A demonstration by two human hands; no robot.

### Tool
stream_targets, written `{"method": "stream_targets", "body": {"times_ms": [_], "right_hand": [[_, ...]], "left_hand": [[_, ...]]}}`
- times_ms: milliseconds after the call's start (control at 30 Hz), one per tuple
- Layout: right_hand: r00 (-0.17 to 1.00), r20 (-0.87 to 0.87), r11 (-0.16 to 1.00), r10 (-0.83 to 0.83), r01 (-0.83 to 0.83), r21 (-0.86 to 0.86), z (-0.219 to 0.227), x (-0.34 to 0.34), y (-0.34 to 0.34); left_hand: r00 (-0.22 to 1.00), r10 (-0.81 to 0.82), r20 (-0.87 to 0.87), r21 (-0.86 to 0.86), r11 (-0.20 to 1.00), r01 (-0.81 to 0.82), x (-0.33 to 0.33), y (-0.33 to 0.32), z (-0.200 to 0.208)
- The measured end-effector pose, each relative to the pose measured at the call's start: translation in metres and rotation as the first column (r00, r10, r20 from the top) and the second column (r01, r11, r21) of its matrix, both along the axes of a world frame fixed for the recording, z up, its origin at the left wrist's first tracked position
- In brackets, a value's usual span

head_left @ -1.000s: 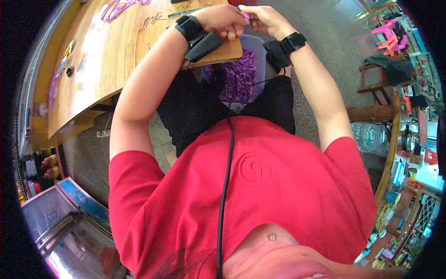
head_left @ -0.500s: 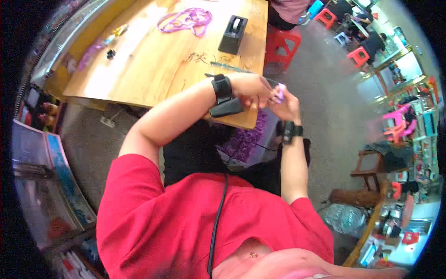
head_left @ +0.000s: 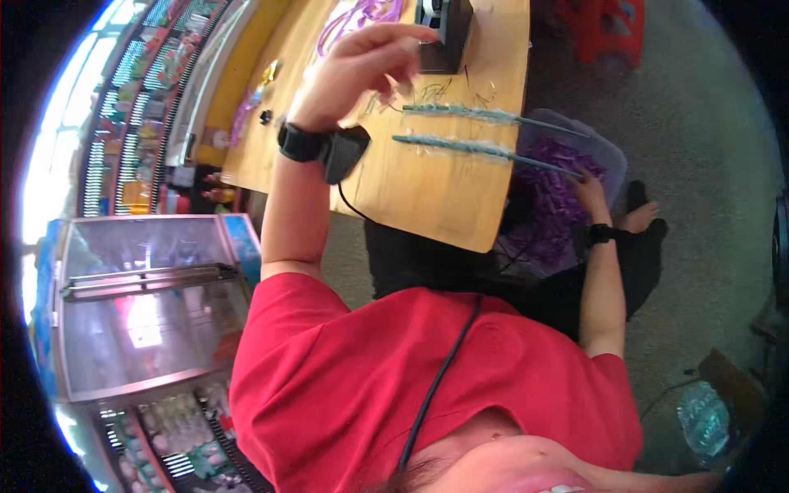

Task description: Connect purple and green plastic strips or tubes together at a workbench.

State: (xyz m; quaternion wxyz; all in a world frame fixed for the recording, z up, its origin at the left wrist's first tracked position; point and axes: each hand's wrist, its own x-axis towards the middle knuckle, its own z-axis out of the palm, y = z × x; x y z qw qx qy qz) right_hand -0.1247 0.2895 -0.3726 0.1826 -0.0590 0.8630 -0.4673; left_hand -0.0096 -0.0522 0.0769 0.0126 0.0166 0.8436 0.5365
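Observation:
My left hand (head_left: pixel 366 66) is raised over the table beside the black tape dispenser (head_left: pixel 448 41). Its index finger stretches toward the dispenser, the other fingers bend loosely, and I see nothing held. At right, my right hand (head_left: pixel 588 195) is low over a translucent bin of purple pieces (head_left: pixel 546 197). Its fingers close at the end of the nearer blue-green stick (head_left: pixel 460 146); they are partly hard to make out. A second blue-green stick (head_left: pixel 460 111) lies farther off, roughly parallel. Both sticks carry clear, wispy wrapping and reach past the table's right edge over the bin.
Purple ribbon (head_left: pixel 353 25) and a small black object (head_left: pixel 265 117) lie on the wooden table (head_left: pixel 427 205). Thin dark bits lie near the dispenser. A red stool (head_left: pixel 604 33) stands beyond. Left are a glass-topped case (head_left: pixel 148 304) and goods racks. A cable hangs from my left wrist.
My hands, together before over the table corner, are now apart: the left has moved to the dispenser, the right to the bin. The view has shifted, bringing the left racks in.

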Motion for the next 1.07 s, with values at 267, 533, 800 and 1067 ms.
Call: {"method": "stream_targets", "body": {"times_ms": [267, 533, 800, 1067], "right_hand": [[0.970, -0.016, 0.969, 0.244, -0.244, -0.046, 0.074, 0.021, -0.041], [0.981, -0.174, 0.996, 0.081, -0.086, -0.025, 0.085, 0.041, 0.014], [0.897, 0.034, 0.665, -0.440, 0.351, -0.659, 0.217, 0.101, 0.064], [0.868, -0.436, 0.845, -0.237, -0.037, -0.534, 0.398, 0.175, 0.042]], "left_hand": [[0.966, 0.213, -0.149, -0.832, 0.500, -0.238, -0.092, -0.196, -0.085], [0.972, 0.214, 0.099, -0.566, 0.816, -0.122, -0.021, -0.131, -0.071], [0.914, 0.247, -0.322, -0.320, 0.880, -0.350, 0.036, -0.161, -0.021], [0.904, 0.215, -0.369, 0.015, 0.974, -0.225, 0.112, -0.114, 0.073]]}}
